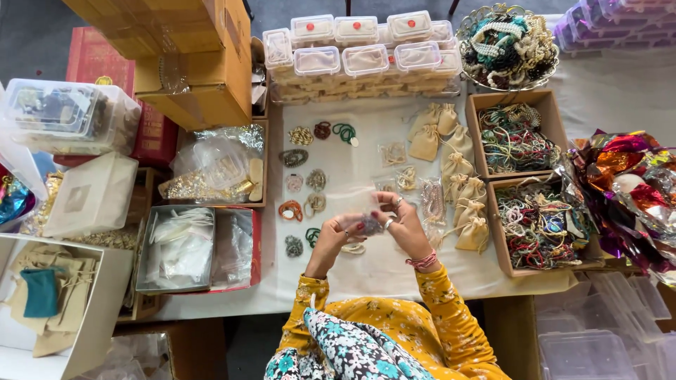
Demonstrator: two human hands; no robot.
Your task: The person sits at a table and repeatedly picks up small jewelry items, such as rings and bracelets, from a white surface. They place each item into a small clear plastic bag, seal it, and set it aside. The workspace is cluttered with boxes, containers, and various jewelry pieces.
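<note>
Surface (366, 271), left to right: loose bracelets (304, 181) laid in rows, still unbagged. Centre: left hand (336, 233) and right hand (396, 219) together, both pinching a small clear bag (360, 207) with a dark beaded bracelet (370, 225). Filled tan pouches (461, 179) lie right.

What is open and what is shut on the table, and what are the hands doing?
left hand: gripping a small clear bag
right hand: gripping the same bag
small clear bag: held up, dark beads inside
clear plastic boxes: lids shut, stacked
cardboard trays: open, full of bracelets
cloth pouches: lying flat in a pile
bracelets: laid out loose on the cloth
</note>
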